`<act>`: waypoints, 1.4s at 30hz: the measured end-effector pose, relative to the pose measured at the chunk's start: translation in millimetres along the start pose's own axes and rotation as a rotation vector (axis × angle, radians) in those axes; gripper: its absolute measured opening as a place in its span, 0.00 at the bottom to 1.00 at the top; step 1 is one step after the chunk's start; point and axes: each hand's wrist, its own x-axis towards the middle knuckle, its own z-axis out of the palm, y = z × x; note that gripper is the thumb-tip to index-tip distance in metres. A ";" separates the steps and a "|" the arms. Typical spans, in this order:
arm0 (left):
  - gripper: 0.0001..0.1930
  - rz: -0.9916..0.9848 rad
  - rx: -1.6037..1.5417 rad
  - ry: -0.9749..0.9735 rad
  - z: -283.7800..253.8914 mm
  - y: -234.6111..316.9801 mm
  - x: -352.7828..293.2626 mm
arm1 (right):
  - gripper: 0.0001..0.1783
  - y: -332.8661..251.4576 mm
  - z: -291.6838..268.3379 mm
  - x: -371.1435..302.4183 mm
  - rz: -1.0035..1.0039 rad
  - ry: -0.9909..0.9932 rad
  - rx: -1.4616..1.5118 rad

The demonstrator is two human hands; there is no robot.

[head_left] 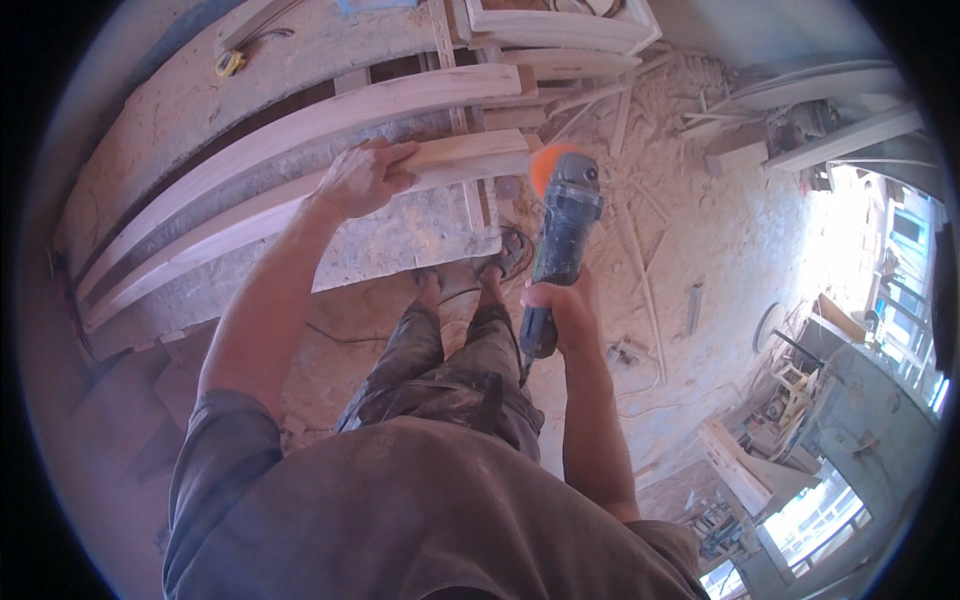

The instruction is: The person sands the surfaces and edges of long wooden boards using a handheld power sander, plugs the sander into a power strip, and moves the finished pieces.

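My right hand point(568, 305) is wrapped around the body of a dark angle grinder point(563, 235), which points away from me. Its orange disc point(549, 170) looks blurred, close beside the right end of the nearer wooden board point(465, 158); whether they touch I cannot tell. Over that long, pale, slightly curved board, my left hand point(362, 182) bears down near the right end, gripping it with bent fingers and the index finger stretched along it. A similar board point(400, 97) lies just beyond, roughly parallel. Both rest on a dusty workbench point(420, 235).
A yellow tape measure point(230, 64) lies on the far left of the bench. A wooden frame point(560, 32) sits at the back. Offcuts and thin strips point(640, 270) litter the dusty floor on the right. Stacked timber point(850, 135) and a dark cord point(340, 338) are also around.
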 end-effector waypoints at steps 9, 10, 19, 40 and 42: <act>0.34 -0.004 0.209 0.040 2.3 -6.1 15.7 | 0.21 29.1 -20.8 6.8 -0.023 0.020 0.099; 0.33 -0.019 0.182 0.005 1.4 -5.4 19.2 | 0.22 30.8 -24.6 8.1 -0.040 0.012 0.088; 0.23 -0.074 0.109 -0.222 -13.3 6.2 24.1 | 0.22 5.0 -21.0 28.9 -0.084 -0.012 -0.100; 0.21 -0.070 0.130 -0.124 -2.6 7.5 19.1 | 0.24 -8.2 -27.8 49.5 -0.077 -0.082 -0.171; 0.19 -0.081 0.133 -0.138 -4.9 7.6 21.1 | 0.23 1.1 -33.2 53.6 -0.087 -0.057 -0.183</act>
